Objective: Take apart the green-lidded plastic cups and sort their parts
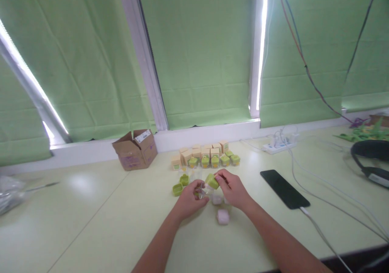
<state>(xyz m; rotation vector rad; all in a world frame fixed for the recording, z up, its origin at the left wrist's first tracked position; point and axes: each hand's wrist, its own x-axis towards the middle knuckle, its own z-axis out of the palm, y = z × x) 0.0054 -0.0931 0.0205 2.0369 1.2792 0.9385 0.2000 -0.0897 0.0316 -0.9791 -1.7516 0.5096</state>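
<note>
Over the bench (pixel 121 224), my left fingers (pixel 198 182) grip a clear cup (pixel 205 190), my right fingers (pixel 224 180) a green lid (pixel 212 181); capped cups (pixel 206 162) behind look finished; loose lids (pixel 178 189) and white pieces (pixel 223 216) seem left.

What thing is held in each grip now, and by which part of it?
The right grip holds a green piece by its right side. The left grip has a clear piece, seemingly by its left side; exact contact is blurred.
</note>
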